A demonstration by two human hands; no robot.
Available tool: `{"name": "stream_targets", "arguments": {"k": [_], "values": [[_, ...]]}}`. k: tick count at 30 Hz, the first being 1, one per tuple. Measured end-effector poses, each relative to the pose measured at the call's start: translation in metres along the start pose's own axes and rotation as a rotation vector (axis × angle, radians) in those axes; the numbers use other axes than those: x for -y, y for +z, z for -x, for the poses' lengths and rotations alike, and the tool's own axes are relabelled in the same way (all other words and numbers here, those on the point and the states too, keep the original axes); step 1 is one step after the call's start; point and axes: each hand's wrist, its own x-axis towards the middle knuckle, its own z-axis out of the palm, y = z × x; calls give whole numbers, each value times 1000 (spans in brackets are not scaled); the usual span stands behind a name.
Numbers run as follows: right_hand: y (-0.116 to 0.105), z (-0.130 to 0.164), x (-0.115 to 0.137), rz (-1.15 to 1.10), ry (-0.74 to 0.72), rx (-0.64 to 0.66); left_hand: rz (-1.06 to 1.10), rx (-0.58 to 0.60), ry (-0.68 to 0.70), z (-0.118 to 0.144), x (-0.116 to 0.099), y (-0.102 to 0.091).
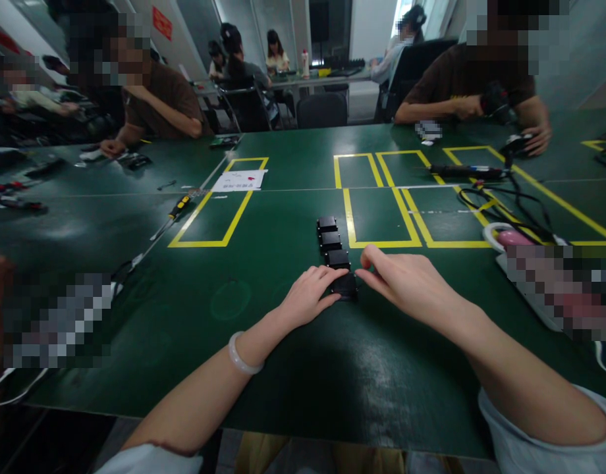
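— Right, what have you got under your fingers there?

— Four small black blocks (335,253) in a row on the green desk (293,368), running straight away from me, each touching the next. I judge they sit that tightly so they read as one neat line beside the yellow-taped box (382,217).

— And the nearest block?

— That's the one I'm on. My left hand (310,296) lies low, palm down, fingers loosely spread, tips touching the nearest block (344,286) from its left side. My right hand (406,280) comes in from the other side, fingers drawn narrow, forefinger and thumb tips at the block's right top corner. Neither hand closes round it; it lies flat on the desk between them.

— Arms?

— Both forearms angle inward from the desk's near edge, meeting at the block. A pale bangle (241,355) sits on my left wrist.

— Anything close by?

— A screwdriver (177,210) well off to the left, and cables (505,197) to the right.
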Motion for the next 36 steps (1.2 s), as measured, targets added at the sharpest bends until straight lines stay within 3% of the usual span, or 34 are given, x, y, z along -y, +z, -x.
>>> {"name": "stream_targets", "arguments": {"k": [27,36], "values": [[0,0,0,-70,-23,30,7,-4,5,1,3,2],[-2,2,-3,56,-42,-10,17,3,2,1,2,1]]}}
